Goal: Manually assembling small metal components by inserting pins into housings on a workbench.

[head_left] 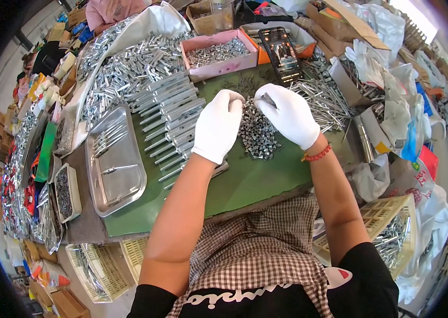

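Both my hands wear white gloves and hover close together over the green table mat (256, 185). My left hand (217, 127) is closed, thumb and fingertips pinched; what they hold, if anything, is hidden. Opposite it, my right hand (289, 115) is pinched too, with a bit of something small and grey showing at its fingertips, too small to name. Below and between them lies a heap of small shiny metal nut-like pieces (260, 139). Small dark metal pieces (242, 83) are scattered just beyond. Left of my left hand, silver metal tubes with thin rods (173, 114) lie in a row.
A steel tray (115, 188) with several metal parts is at the left. Beyond stand a pink box (196, 72) of small fittings and a phone (281, 55). Long thin rods (322, 103) pile at the right. Silver tubes (134, 66) heap at the far left; plastic crates (99, 270) stand below.
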`<state>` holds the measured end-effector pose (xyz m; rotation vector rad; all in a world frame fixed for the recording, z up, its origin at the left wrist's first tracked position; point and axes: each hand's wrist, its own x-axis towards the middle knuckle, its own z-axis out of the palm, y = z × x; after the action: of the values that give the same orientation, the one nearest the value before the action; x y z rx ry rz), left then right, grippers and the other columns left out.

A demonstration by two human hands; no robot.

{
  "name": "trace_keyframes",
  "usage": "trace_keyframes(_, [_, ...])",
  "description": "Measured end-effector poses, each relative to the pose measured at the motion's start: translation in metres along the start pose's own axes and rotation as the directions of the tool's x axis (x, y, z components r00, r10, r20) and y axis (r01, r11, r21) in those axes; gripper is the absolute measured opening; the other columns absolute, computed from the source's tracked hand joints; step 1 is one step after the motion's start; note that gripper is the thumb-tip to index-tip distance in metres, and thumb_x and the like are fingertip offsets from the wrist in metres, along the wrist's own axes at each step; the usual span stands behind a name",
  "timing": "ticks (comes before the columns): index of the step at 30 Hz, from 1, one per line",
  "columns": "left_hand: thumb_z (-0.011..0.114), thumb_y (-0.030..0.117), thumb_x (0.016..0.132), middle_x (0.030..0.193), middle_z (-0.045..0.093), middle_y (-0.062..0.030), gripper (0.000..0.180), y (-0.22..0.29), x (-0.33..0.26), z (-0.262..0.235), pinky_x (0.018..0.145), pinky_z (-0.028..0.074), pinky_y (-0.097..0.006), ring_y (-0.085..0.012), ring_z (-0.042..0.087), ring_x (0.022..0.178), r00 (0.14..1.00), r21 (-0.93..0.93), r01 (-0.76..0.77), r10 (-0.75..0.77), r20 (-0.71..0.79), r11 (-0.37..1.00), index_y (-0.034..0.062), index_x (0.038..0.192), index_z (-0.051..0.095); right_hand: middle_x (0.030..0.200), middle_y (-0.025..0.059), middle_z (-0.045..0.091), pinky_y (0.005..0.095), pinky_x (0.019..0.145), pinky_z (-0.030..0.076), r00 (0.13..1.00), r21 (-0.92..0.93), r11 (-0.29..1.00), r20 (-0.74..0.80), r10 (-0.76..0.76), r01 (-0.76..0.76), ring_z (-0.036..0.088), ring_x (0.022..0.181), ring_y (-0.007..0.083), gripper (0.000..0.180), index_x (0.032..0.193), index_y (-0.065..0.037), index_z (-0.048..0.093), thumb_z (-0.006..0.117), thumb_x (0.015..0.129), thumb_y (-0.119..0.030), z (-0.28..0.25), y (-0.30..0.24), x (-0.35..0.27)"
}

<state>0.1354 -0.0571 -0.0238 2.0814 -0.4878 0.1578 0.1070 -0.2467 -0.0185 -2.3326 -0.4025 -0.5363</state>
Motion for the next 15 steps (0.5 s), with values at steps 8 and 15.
trace_keyframes(8, [0.058, 0.019, 0.098, 0.091, 0.07, -0.0171, 0.016, -0.007, 0.008, 0.004, 0.079, 0.053, -0.043, -0.035, 0.069, 0.085, 0.992, -0.09, -0.046, 0.034, -0.122, 0.995, 0.007, 0.103, 0.067, 0.093, 0.0085, 0.069, 0.0377, 0.074, 0.056, 0.99, -0.222, 0.966, -0.018, -0.14, 0.133, 0.068, 0.083, 0.0296, 0.016, 0.102, -0.016, 0.075, 0.065, 0.091, -0.019, -0.022, -0.005, -0.008])
trace_keyframes(15, [0.059, 0.019, 0.099, 0.078, 0.07, -0.0104, 0.016, -0.008, 0.009, 0.0, 0.07, 0.053, -0.035, -0.0226, 0.068, 0.072, 0.979, -0.221, -0.107, 0.064, -0.193, 0.969, 0.006, 0.104, 0.067, 0.089, 0.0094, 0.072, 0.0337, 0.072, 0.056, 0.965, 0.122, 0.992, 0.259, -0.049, 0.017, 0.07, 0.079, 0.0264, 0.012, 0.095, -0.011, 0.076, 0.071, 0.085, -0.011, -0.068, -0.084, -0.081])
